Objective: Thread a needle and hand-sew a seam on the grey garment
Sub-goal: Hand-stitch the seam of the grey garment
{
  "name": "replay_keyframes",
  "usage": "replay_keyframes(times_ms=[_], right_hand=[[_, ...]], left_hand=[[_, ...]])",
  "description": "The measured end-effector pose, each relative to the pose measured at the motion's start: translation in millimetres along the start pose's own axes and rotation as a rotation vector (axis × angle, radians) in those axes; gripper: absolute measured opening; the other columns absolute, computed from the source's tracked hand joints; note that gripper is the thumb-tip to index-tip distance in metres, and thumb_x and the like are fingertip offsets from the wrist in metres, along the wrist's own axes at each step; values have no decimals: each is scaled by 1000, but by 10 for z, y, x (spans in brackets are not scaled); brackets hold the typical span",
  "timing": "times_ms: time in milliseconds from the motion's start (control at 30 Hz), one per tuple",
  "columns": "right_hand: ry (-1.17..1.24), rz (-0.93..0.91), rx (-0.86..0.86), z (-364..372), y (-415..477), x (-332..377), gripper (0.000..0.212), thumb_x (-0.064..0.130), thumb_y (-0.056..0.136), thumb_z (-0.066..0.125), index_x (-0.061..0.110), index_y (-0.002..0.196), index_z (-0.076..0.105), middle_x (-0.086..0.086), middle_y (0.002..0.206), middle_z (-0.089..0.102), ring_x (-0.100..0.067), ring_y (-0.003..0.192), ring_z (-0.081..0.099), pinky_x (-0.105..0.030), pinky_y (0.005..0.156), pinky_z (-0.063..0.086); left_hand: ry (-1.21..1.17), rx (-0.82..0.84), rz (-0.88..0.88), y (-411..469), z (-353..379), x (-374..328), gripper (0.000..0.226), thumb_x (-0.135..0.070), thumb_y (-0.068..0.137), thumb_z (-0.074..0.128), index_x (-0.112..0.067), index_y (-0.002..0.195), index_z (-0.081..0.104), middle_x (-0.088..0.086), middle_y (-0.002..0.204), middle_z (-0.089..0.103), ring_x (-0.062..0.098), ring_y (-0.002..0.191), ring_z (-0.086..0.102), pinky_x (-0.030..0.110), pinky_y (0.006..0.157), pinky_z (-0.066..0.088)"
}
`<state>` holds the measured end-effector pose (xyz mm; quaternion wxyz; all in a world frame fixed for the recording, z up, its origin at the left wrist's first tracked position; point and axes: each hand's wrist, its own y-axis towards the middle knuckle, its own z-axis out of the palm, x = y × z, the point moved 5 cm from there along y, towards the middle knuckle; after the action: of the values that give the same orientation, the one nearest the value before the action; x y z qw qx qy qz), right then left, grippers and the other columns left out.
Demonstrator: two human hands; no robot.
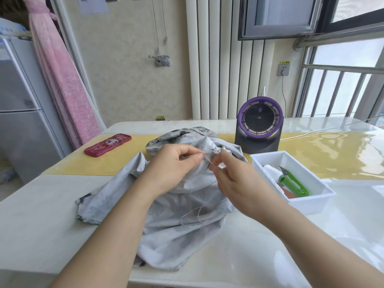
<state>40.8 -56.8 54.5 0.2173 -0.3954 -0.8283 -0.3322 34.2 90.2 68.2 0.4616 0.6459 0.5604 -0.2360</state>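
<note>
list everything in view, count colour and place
table: 1, white, underneath
runner: 1, yellow, across the table
grey garment: 1, grey, heaped centre
needle: 1, silver, at the garment's fold
thread: 1, pale, looped on the garment
phone: 1, red case, left on runner
round gadget: 1, black-purple, behind the garment
tray: 1, white, right of the garment
snips: 1, green, in the tray
spool: 1, white, in the tray
left hand: 1, grips the garment
right hand: 1, pinches the needle

Red phone (108, 145) and purple-ringed fan (258, 127) on the pale table (41, 215)
</note>
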Motion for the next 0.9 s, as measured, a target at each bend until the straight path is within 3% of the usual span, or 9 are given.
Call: replay_keyframes(times_ms=[700,900], right_hand=[[-53,52,20,-22,56,15,10,20,95,39,27,92,47,4,60,56,-21,69,54,-39,69,49],[-59,76,37,-28,67,24,11,20,94,39,27,92,47,-4,65,62,-22,72,56,-37,68,49]], left_hand=[[-20,-61,-54,-9,-33,-20,10,-20,90,61,-24,88,70,-4,91,72,2,80,59,19,78,48],[1,-78,-49,-2,-39,-27,8,-22,90,62,-24,89,70,-3,94,72,5,85,62,19,81,47]])
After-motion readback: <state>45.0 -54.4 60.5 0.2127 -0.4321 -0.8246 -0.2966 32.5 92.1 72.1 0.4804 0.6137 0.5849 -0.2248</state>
